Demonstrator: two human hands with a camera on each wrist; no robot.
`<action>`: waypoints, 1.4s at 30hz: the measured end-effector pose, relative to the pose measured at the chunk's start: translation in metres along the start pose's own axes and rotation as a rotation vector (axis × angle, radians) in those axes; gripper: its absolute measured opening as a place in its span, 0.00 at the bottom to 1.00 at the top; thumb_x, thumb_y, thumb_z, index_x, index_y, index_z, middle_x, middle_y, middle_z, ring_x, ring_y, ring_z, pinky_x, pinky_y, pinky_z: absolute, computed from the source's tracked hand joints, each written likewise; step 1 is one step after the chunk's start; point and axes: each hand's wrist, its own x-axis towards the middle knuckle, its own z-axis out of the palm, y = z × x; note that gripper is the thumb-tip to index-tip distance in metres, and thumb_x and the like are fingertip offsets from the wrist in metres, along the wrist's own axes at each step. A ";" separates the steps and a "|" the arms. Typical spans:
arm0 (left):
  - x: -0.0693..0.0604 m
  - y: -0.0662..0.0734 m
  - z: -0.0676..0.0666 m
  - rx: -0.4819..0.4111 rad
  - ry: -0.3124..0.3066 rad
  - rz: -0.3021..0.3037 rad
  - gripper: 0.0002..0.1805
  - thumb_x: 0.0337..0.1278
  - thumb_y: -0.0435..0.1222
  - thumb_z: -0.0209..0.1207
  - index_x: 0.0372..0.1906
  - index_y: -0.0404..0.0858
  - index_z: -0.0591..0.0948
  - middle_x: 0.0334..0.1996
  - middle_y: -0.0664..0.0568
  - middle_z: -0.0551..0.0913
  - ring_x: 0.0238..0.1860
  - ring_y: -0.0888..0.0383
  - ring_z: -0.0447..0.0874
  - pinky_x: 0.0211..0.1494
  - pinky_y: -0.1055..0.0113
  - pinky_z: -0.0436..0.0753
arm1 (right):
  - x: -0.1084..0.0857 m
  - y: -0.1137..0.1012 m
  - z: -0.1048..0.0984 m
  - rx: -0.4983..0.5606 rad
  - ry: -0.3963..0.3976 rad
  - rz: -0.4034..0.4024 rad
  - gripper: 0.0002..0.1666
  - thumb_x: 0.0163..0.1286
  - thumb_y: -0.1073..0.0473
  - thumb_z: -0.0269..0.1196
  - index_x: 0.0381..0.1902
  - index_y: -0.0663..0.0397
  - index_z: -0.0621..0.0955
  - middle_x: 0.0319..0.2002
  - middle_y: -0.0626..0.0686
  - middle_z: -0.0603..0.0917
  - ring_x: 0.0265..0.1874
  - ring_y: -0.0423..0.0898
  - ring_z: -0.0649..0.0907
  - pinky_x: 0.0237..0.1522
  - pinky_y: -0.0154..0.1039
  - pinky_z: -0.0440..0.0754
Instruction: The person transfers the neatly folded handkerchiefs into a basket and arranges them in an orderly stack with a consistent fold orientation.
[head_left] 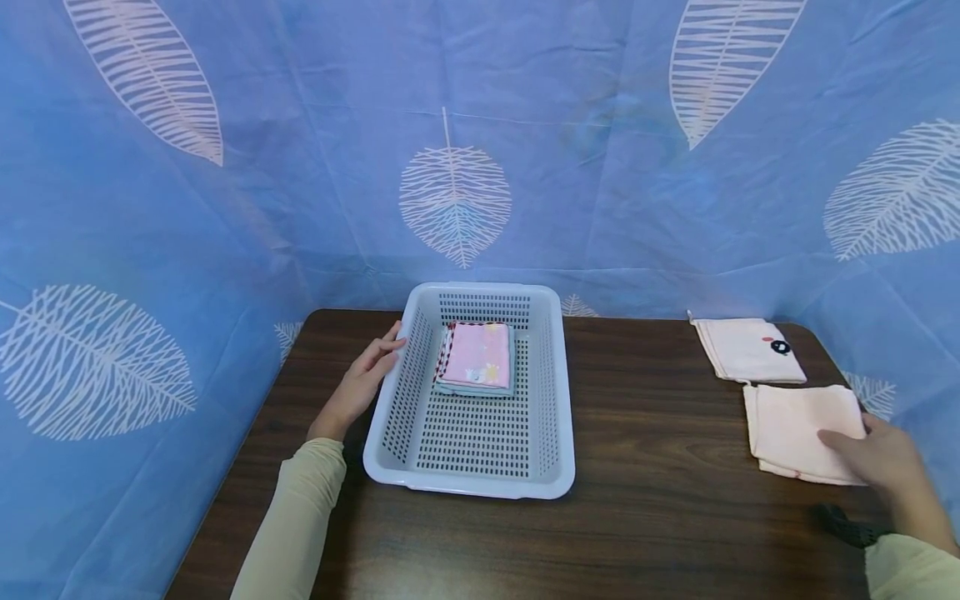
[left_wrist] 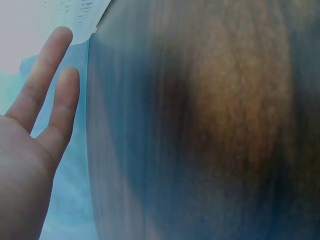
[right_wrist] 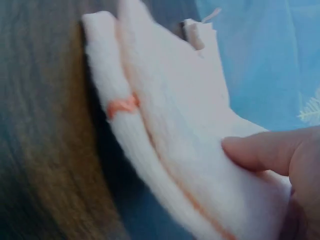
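A folded pale pink towel (head_left: 802, 429) lies at the right of the table, and my right hand (head_left: 885, 454) pinches its right edge. In the right wrist view the thumb (right_wrist: 255, 150) presses on top of the towel (right_wrist: 175, 100), while the other fingers are mostly hidden under it. My left hand (head_left: 363, 379) rests at the left rim of a white plastic basket (head_left: 468, 487), its fingers extended. Inside the basket sits a small stack of folded towels (head_left: 476, 358), a pink one uppermost. Spread fingers of the left hand (left_wrist: 30, 145) show in the left wrist view.
Another folded white towel (head_left: 742, 350) with a dark printed eye lies behind the pinched one. The dark wooden table (head_left: 645, 517) carries everything. Blue leaf-patterned cloth (head_left: 555, 192) hangs along the back and sides. A black band (head_left: 847, 527) is by the right wrist.
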 end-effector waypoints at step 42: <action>-0.009 0.033 0.001 -0.001 -0.012 -0.051 0.22 0.81 0.45 0.47 0.71 0.44 0.72 0.83 0.65 0.50 0.85 0.49 0.42 0.80 0.36 0.54 | -0.044 -0.063 -0.024 0.579 0.053 -0.207 0.51 0.73 0.51 0.64 0.82 0.57 0.50 0.29 0.20 0.74 0.23 0.26 0.82 0.23 0.28 0.82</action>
